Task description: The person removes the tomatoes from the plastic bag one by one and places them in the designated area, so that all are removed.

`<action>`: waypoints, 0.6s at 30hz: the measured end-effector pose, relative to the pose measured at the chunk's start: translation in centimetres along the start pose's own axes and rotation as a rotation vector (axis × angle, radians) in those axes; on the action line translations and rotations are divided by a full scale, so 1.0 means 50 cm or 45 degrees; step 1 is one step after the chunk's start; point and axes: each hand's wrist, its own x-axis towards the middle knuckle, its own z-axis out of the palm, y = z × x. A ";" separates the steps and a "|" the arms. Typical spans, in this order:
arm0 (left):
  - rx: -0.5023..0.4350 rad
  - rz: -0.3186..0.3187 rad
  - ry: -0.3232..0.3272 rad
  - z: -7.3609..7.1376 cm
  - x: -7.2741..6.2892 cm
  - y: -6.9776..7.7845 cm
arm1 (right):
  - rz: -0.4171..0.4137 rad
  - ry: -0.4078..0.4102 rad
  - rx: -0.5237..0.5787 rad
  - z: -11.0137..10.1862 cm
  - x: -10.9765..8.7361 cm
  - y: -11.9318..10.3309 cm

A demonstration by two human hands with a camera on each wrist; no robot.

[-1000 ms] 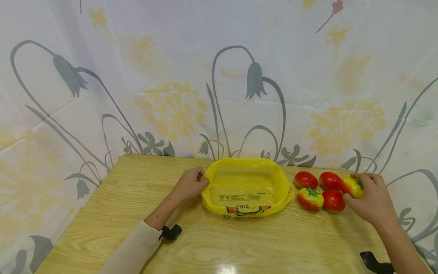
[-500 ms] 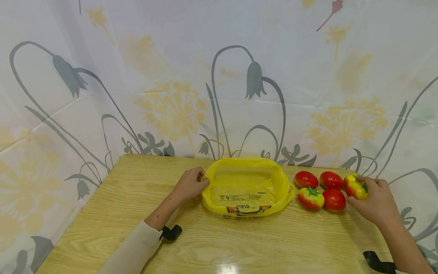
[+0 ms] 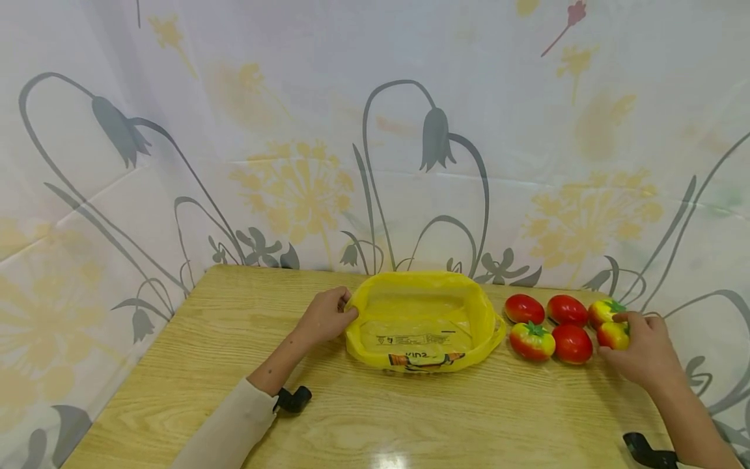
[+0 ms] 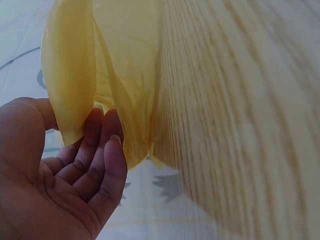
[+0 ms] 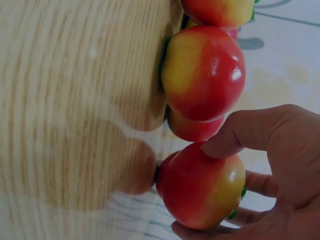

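Note:
A yellow plastic bag [image 3: 418, 358] with printing on its front lies with its mouth open on the table. My left hand [image 3: 323, 317] pinches the bag's left rim; in the left wrist view, thumb and fingers [image 4: 90, 150] close on the thin plastic. At the right, my right hand [image 3: 647, 348] grips a red-and-yellow tomato [image 5: 200, 185], thumb on one side and fingers on the other. Behind it sits another yellow-red tomato [image 3: 602, 311] with a green top. Several more lie to its left, including a red one [image 3: 572, 344] and one with green leaves upward [image 3: 532, 341].
The wooden table [image 3: 375, 410] runs back to a wall cloth [image 3: 305, 98] printed with flowers. Black wrist mounts show below the left [image 3: 294, 398] and right [image 3: 647, 451] hands.
My right hand has shifted slightly right and toward me with its tomato, uncovering another tomato behind it. The left hand and the bag stay where they were.

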 end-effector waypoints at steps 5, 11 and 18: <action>-0.007 0.003 -0.001 0.000 0.000 -0.001 | 0.013 -0.037 0.000 0.003 0.002 0.005; -0.016 -0.001 0.002 0.001 0.000 -0.001 | 0.031 -0.128 -0.027 0.004 0.002 0.013; -0.020 -0.004 -0.001 0.000 -0.001 -0.001 | 0.052 -0.178 -0.033 0.004 0.004 0.013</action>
